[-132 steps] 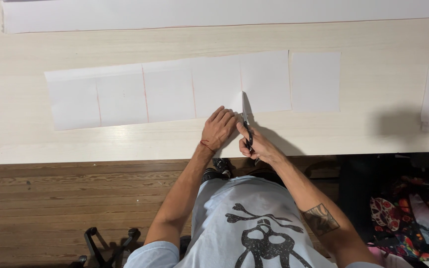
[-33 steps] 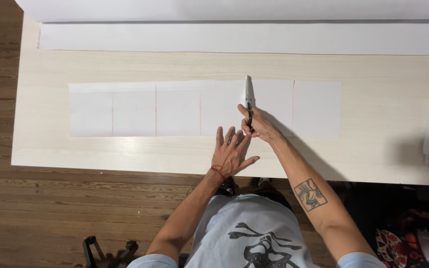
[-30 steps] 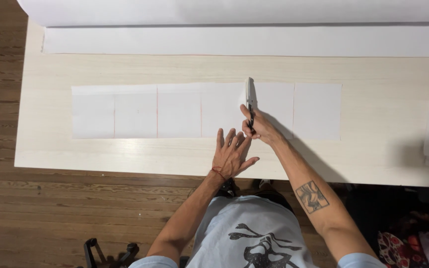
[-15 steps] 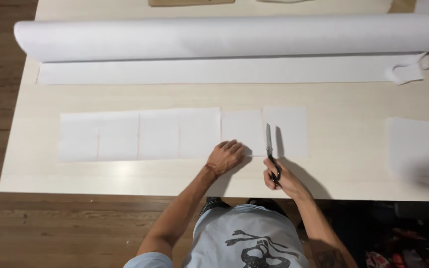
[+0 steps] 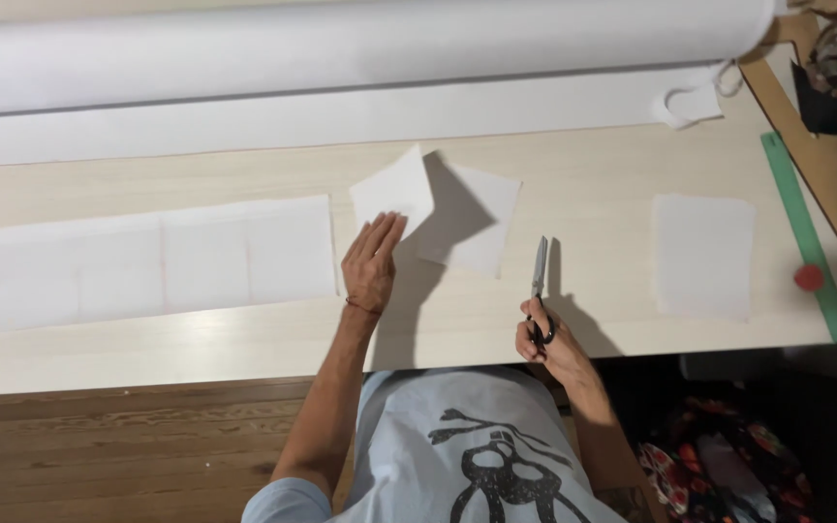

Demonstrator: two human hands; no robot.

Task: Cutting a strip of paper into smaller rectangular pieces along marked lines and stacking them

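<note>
A cut white square (image 5: 394,189) is lifted off the tabletop (image 5: 593,291) by the left hand (image 5: 370,266); closed scissors (image 5: 539,281) are gripped by the right hand (image 5: 546,339). The thin sheet could crease or slip if pinched loosely.

Left hand (image 5: 372,266) lifts a cut white square (image 5: 394,189) off the pale table (image 5: 583,194), just above a second square (image 5: 472,218) lying flat. Right hand (image 5: 546,344) grips closed scissors (image 5: 539,276), blades pointing away. Marked white strip (image 5: 162,261) lies left; a fabric roll (image 5: 341,48) spans the far edge.
</note>
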